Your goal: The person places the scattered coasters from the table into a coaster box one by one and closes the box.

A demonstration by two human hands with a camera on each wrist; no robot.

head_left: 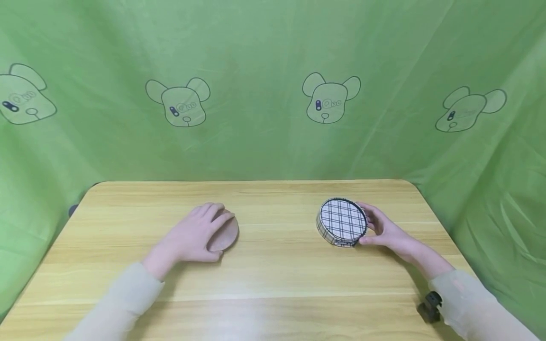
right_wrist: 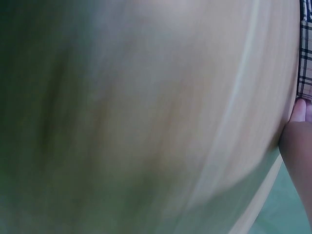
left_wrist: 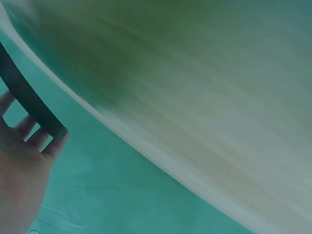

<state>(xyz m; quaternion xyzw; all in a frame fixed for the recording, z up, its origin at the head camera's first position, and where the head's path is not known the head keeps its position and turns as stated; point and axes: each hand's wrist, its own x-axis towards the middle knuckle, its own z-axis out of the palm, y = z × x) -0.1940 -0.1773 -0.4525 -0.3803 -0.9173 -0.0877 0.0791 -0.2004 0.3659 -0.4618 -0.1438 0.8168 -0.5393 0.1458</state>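
Observation:
Toward the left of the table, my left hand (head_left: 194, 236) grips a flat round brown disc (head_left: 227, 234), fingers over its far edge and thumb at its near edge. The left wrist view shows the disc's dark rim (left_wrist: 30, 95) with several fingertips against it. On the right, a round case (head_left: 342, 220) in black-and-white plaid has its flat top facing up. My right hand (head_left: 388, 235) holds it by the right side, thumb at the near edge and fingers curled behind. Only a strip of the plaid side (right_wrist: 305, 58) shows in the right wrist view, just above the thumb.
The light wooden table (head_left: 273, 279) has rounded far corners. Behind it and at both sides hangs a green curtain (head_left: 256, 118) printed with bear heads. A small black device (head_left: 431, 307) sits at the right sleeve.

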